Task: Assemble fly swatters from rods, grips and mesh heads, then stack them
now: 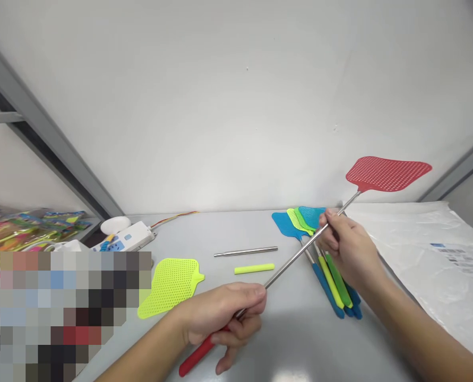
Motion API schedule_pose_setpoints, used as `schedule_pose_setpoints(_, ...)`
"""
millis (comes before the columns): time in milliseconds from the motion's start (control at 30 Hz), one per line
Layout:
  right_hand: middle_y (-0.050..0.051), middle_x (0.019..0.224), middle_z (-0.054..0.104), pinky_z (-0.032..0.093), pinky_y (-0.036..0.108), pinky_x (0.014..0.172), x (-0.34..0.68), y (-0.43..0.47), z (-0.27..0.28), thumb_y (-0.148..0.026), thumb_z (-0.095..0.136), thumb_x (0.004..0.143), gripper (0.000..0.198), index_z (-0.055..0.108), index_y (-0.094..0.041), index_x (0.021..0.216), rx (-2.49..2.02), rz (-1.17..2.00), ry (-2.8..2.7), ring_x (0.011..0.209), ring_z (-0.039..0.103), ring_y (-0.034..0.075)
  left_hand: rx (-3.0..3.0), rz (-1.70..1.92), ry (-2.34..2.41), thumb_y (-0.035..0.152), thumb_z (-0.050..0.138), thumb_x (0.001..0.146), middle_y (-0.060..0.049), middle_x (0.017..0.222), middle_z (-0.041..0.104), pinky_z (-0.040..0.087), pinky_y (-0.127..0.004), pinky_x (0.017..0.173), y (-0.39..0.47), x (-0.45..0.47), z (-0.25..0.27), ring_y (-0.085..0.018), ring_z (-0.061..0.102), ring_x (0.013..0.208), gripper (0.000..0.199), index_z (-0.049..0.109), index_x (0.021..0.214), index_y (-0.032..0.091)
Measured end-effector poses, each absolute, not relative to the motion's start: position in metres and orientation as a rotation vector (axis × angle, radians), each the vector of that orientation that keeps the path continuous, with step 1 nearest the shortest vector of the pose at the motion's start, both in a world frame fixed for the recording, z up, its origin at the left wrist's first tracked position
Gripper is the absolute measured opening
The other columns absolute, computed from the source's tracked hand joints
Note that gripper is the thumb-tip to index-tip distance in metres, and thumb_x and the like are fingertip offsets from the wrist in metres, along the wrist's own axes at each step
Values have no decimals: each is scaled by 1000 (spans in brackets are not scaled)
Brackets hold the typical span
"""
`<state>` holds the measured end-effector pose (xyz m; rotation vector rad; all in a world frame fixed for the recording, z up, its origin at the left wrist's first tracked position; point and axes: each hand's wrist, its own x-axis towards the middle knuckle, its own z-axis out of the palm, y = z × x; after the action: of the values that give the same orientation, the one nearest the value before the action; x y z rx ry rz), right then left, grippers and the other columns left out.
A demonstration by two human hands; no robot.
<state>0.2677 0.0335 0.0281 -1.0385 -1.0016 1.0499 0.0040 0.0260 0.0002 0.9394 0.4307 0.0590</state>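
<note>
A red fly swatter (387,174) with a metal rod and red handle is held at a slant above the table. My left hand (232,313) is closed round the rod just above the handle. Higher up, my right hand (350,244) pinches the rod below the perforated head. On the table lie a loose yellow swatter head (172,284), a bare metal rod (246,251) and a yellow handle tube (254,269). Partly behind my right hand is a bunch of blue, yellow and green fly swatters (329,276).
A white plastic package (431,265) covers the right side of the grey table (292,350). At the left stand a white power strip (128,237) and a white round object (115,225). Packaged colourful items (29,228) lie further left. A blurred patch hides the lower left.
</note>
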Motion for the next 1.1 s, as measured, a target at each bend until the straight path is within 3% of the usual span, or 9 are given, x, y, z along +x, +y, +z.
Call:
schedule_pose_setpoints(167, -8, 47, 38, 21, 22, 43, 223, 11, 3, -53, 55, 90, 33, 55, -21, 89, -1102, 1267, -1135, 44, 31, 8, 882, 86, 391, 46, 40, 97, 10, 49, 36, 47, -22, 33, 24, 8, -7, -4, 24, 28, 33, 41, 75, 21)
schedule_pose_setpoints(300, -8, 43, 40, 25, 22, 44, 202, -6, -7, -58, 42, 94, 42, 54, -19, 82, -1071, 1444, -1305, 41, 33, 8, 872, 71, 305, 52, 44, 94, 10, 50, 39, 49, -24, 35, 22, 11, -9, -4, 27, 28, 35, 42, 77, 21)
schedule_pose_setpoints(533, -6, 42, 41, 25, 25, 45, 225, -3, 9, -55, 44, 95, 44, 65, -17, 84, -1088, 1233, -1328, 42, 33, 9, 876, 67, 329, 58, 47, 92, 11, 50, 27, 47, -21, 35, 22, 7, 11, -3, 16, 33, 41, 38, 76, 22)
schedule_pose_setpoints(767, -6, 41, 33, 20, 27, 44, 266, 22, 36, -45, 52, 94, 36, 61, -19, 70, -973, 906, -910, 41, 26, 8, 991, 36, 392, 52, 42, 96, 10, 49, 23, 44, -19, 31, 28, -3, 11, -4, 14, 35, 40, 35, 71, 22)
schedule_pose_setpoints(1000, -6, 48, 37, 24, 26, 46, 231, 5, 12, -47, 50, 95, 30, 57, -22, 79, -953, 996, -965, 45, 33, 9, 974, 2, 409, 49, 46, 93, 10, 48, 31, 45, -23, 33, 24, 4, 8, -5, 22, 30, 36, 44, 72, 20)
schedule_pose_setpoints(1100, -6, 46, 36, 21, 27, 44, 212, -12, -4, -51, 42, 97, 40, 55, -21, 74, -1000, 1094, -1109, 42, 31, 9, 999, -28, 348, 57, 45, 92, 10, 45, 31, 47, -24, 35, 21, 6, 3, -6, 25, 28, 41, 48, 76, 19)
